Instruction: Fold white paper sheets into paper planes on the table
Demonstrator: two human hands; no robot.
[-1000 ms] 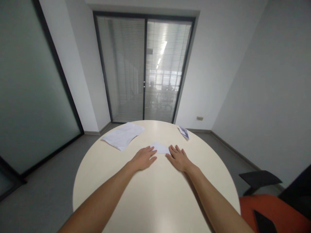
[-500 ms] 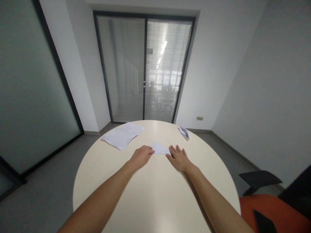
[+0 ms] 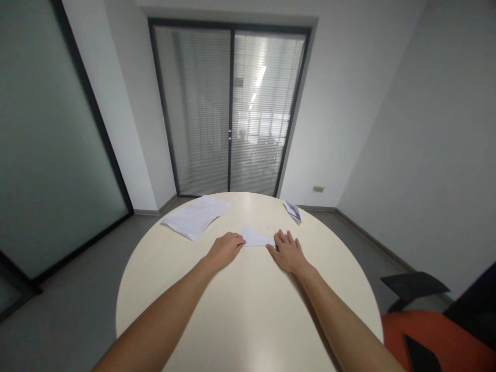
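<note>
A folded piece of white paper (image 3: 254, 237), roughly triangular with its straight edge toward me, lies flat in the middle of the table. At its left corner, my left hand (image 3: 227, 249) is closed, with fingers together and thumb and fingertips on the paper. My right hand (image 3: 289, 252) is open, its fingers spread and resting at the paper's right corner. Both corners are partly hidden under the fingers.
The round cream table (image 3: 240, 305) carries larger white sheets (image 3: 196, 216) at the far left and a small folded paper (image 3: 293, 211) near the far right edge. An orange chair (image 3: 437, 338) with black armrests stands at the right.
My right hand has slid slightly to the right along the paper's edge, baring a little more of it. My left hand and the paper have hardly moved.
</note>
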